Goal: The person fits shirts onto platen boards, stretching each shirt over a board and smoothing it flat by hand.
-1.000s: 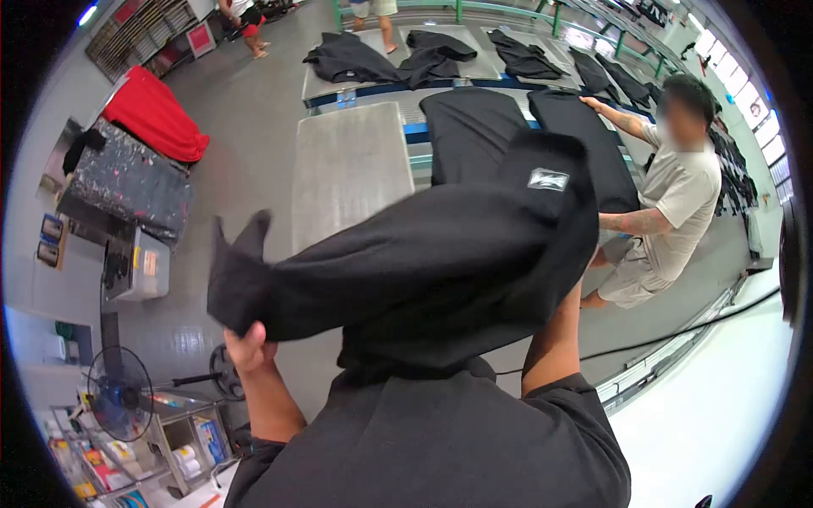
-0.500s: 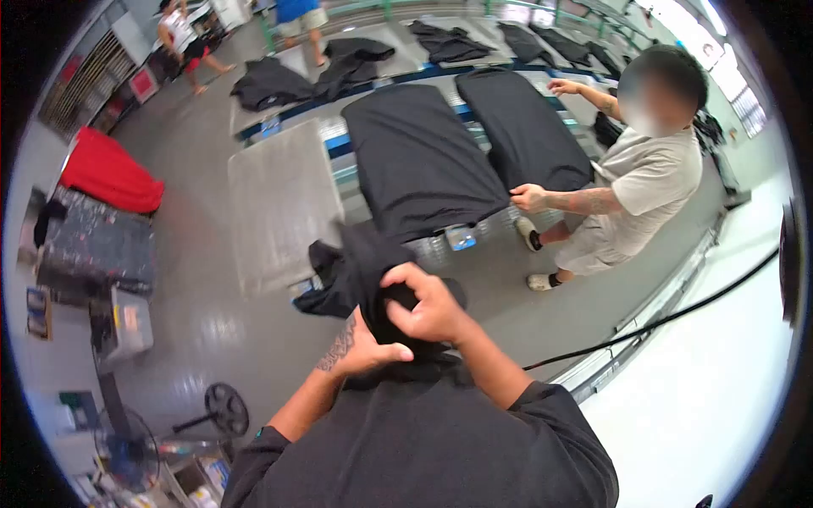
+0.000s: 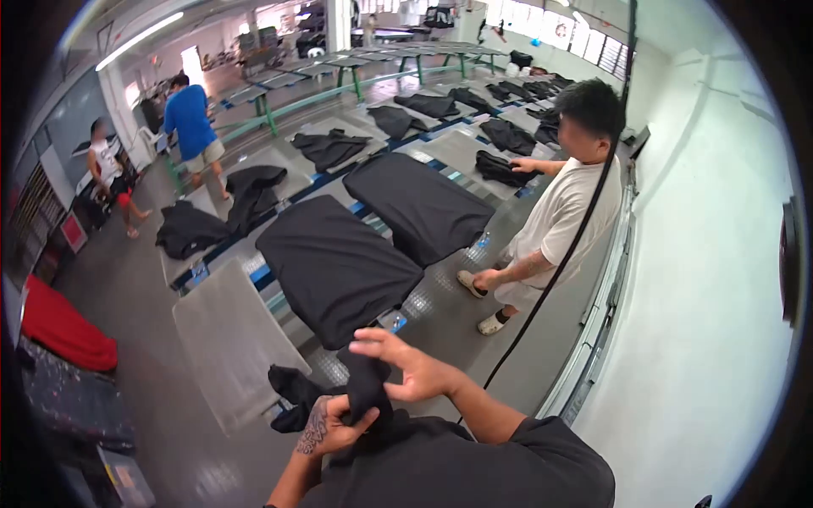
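Note:
A bunched black shirt (image 3: 368,394) is in front of my chest, part of it hanging to the left over the near end of a bare grey board (image 3: 233,339). My left hand (image 3: 334,427), tattooed at the wrist, grips the shirt from below, thumb over the cloth. Just above and to the right, my right hand (image 3: 406,366) has its fingers stretched apart against the bunched cloth's upper edge, not closed round it. Beyond my hands, one black shirt (image 3: 334,267) lies stretched flat over a board, and a second flat black shirt (image 3: 423,207) covers the board beside it.
A co-worker (image 3: 567,199) in a light shirt stands at the right, one hand on a folded black garment (image 3: 504,169). More boards with crumpled black garments (image 3: 330,151) run back. A black cable (image 3: 563,271) hangs at right. Red cloth (image 3: 68,326) lies left. Two people are farther back.
My view has tilted up and swung right. My right hand has opened from its curled hold on the shirt. The co-worker has moved from the flat shirt to a folded garment farther along.

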A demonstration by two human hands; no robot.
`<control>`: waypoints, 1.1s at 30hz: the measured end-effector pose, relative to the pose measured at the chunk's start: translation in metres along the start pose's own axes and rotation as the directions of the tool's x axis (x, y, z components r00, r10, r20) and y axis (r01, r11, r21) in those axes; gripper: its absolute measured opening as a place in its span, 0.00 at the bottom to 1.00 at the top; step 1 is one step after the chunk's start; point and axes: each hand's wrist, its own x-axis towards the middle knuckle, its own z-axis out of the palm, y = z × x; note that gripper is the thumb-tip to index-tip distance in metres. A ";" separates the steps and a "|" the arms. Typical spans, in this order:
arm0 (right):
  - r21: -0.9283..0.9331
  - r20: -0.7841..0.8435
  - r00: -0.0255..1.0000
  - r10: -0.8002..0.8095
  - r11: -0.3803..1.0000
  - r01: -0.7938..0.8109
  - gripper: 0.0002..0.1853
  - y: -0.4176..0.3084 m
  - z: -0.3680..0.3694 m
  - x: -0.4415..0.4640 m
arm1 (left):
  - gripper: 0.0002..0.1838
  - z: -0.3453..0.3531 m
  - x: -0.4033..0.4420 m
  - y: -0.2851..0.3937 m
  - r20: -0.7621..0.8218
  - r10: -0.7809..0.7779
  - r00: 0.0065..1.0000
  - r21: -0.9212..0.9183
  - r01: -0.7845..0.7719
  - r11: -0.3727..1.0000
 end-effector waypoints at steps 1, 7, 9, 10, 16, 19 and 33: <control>0.060 0.008 1.000 0.021 0.998 -0.021 0.31 -0.004 0.008 0.003 | 0.08 -0.003 -0.002 -0.004 -0.036 -0.004 0.999 0.011 0.004 1.000; 0.109 0.165 0.985 0.043 0.992 -0.062 0.11 0.017 0.043 0.005 | 0.08 -0.039 -0.027 -0.019 -0.019 -0.058 0.998 0.022 0.058 0.998; 0.048 0.121 0.993 0.004 0.999 -0.010 0.12 0.012 0.052 0.010 | 0.08 -0.045 -0.038 -0.033 -0.045 -0.061 0.997 0.021 0.061 0.998; 0.043 0.117 0.993 0.005 0.999 -0.010 0.12 0.002 0.055 0.015 | 0.08 -0.046 -0.042 -0.040 -0.110 -0.035 0.993 0.060 0.042 0.997; -0.218 0.105 0.994 0.009 0.976 0.014 0.14 -0.014 0.077 0.026 | 0.10 -0.041 -0.073 -0.096 -0.373 -0.090 0.923 0.181 0.167 0.969; -0.235 -0.083 0.996 -0.017 0.972 -0.003 0.15 -0.041 0.065 0.033 | 0.07 -0.039 -0.091 -0.133 -0.428 -0.159 0.890 0.102 0.223 0.969; -0.517 -0.677 0.636 -0.370 0.855 -0.052 0.16 -0.132 -0.006 0.011 | 0.11 -0.110 -0.100 -0.058 -0.612 0.151 0.776 0.240 0.001 0.971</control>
